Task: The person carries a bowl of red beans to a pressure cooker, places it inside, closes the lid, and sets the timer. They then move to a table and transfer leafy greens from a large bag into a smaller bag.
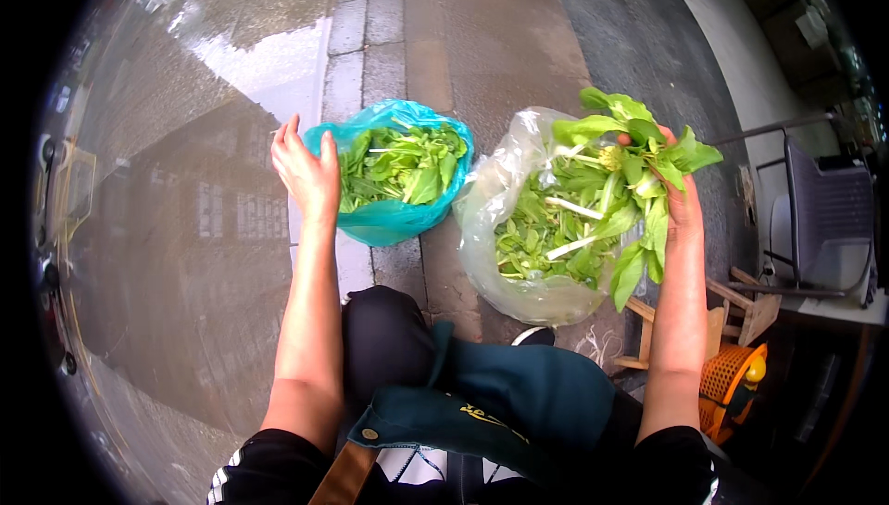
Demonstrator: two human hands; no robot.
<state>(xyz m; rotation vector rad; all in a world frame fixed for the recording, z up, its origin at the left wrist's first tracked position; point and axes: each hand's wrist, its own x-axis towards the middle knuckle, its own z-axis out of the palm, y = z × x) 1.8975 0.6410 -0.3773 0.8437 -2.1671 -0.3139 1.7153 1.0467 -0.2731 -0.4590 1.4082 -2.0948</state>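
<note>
My right hand point(677, 182) grips a bunch of leafy greens point(635, 130) above the right side of a clear plastic bag point(486, 227). Leaves hide part of its fingers. More greens with white stems point(573, 248) lie inside that bag. Beside it on the left stands a blue-green plastic bag point(389, 224), its mouth spread around loose green leaves point(410, 165). At this bag's left rim my left hand point(305, 165) is raised with thumb and fingers apart, holding nothing.
Wet pavement point(208, 262) with puddles stretches to the left. At the right are a grey chair point(830, 213), small wooden stools point(753, 310) and an orange plastic basket point(722, 380). Pale string point(601, 345) lies near my shoe point(535, 336). A dark green apron point(528, 380) covers my lap.
</note>
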